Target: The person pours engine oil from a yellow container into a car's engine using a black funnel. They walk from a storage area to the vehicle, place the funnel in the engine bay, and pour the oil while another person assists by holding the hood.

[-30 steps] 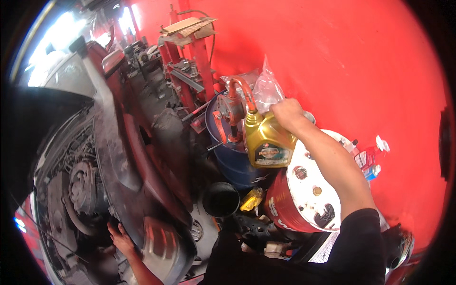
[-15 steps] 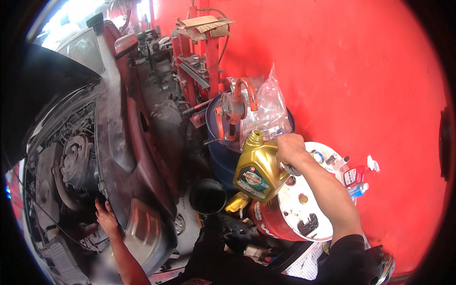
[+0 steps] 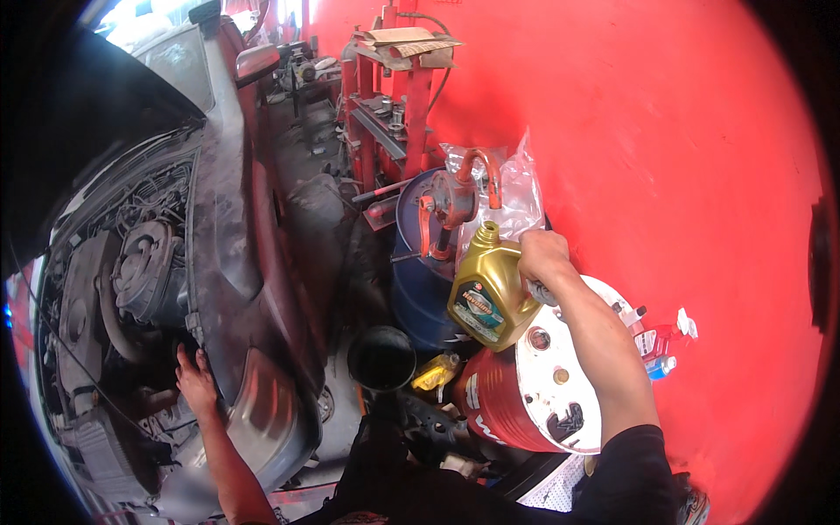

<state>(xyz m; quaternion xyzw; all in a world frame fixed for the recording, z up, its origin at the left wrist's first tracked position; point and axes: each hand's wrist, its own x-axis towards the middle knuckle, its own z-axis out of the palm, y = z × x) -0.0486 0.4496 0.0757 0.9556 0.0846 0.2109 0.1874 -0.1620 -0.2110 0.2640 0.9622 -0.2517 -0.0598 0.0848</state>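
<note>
My right hand [image 3: 544, 261] is closed round the handle of a gold oil jug [image 3: 490, 297] with a dark label. Uncapped, the jug is held nearly upright over the near edge of a blue drum [image 3: 418, 289]. Its open neck is just below the curved red spout of a hand-crank pump [image 3: 455, 199] on that drum. My left hand [image 3: 194, 378] rests with fingers apart at the edge of the car's engine bay [image 3: 144, 271], beside the headlight [image 3: 262, 398], and holds nothing.
A red drum [image 3: 499, 398] with a white top stands below my right forearm. Beside it are a dark round funnel or basin [image 3: 382, 359], a yellow bottle [image 3: 435, 372], and a red spray bottle [image 3: 658, 339]. Clear plastic [image 3: 518, 188] hangs behind the pump. A red press frame [image 3: 420, 105] stands against the red wall.
The view has shifted, so the surroundings appear further right. My right hand still holds the oil jug near the pump spout, and my left hand stays at the engine bay edge.
</note>
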